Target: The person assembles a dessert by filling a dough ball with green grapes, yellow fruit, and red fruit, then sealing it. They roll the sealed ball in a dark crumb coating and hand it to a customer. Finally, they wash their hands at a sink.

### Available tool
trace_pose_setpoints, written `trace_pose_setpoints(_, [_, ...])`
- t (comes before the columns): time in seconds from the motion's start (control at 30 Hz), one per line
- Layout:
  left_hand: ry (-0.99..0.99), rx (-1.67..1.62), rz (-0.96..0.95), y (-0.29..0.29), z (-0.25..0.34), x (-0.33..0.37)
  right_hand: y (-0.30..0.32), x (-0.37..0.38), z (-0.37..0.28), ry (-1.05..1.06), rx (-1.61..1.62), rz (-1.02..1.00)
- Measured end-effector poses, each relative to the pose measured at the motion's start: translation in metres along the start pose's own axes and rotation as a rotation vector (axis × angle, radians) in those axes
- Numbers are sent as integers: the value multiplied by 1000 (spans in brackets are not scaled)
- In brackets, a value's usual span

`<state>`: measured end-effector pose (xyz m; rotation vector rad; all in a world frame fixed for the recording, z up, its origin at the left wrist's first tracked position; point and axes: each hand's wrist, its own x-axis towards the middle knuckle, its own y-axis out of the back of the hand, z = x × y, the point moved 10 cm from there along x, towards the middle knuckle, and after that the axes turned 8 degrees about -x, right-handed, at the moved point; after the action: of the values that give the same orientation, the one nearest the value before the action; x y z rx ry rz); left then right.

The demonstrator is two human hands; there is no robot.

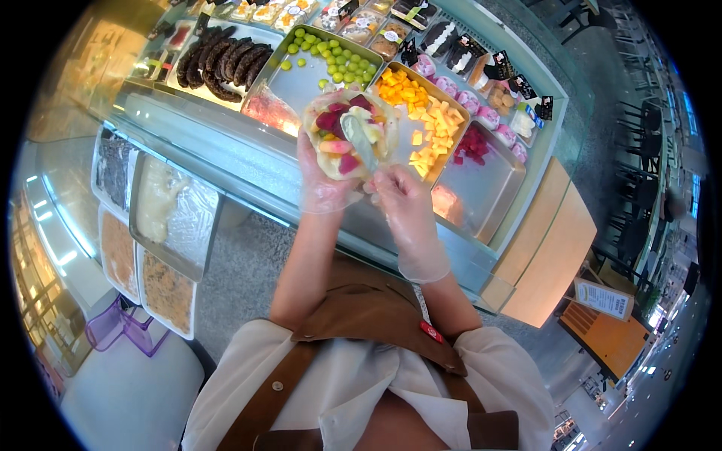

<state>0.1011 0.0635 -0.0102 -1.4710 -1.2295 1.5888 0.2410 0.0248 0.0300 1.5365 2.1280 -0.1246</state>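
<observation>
In clear gloves, both my hands are raised in front of me over the glass counter. Cupped in my left hand [317, 184] is a pale, soft, round wrapper [389, 135], lying open and filled with dark red fruit cubes [329, 122], orange-yellow pieces and cream. The fingers of my right hand [402, 207] are closed round the handle end of a spatula [362, 146]. Its cream-coated blade rests over the filling. Behind the wrapper are a metal tray of green grapes [342, 62] and a tray of diced yellow-orange fruit [436, 124].
Dark red cubes [472, 144] sit in a metal tray at the right. Dark rolls [226, 62] lie far left, with packaged desserts [361, 28] behind. Left of me stand a tray with white cream [159, 203] and a tray of brown crumbs [167, 289]. A glass edge [256, 188] runs beneath my arms.
</observation>
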Motion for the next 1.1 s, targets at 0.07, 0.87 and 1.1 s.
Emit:
trace_pose_setpoints(0.07, [-20, 43, -18, 3, 3, 1, 9, -1, -11, 181, -204, 116])
trace_pose_setpoints(0.87, [-492, 714, 10, 28, 117, 4, 47, 207, 241, 407, -946, 21])
trace_pose_setpoints(1.1, [-441, 568, 204, 85, 129, -10, 0, 204, 234, 590, -918, -110])
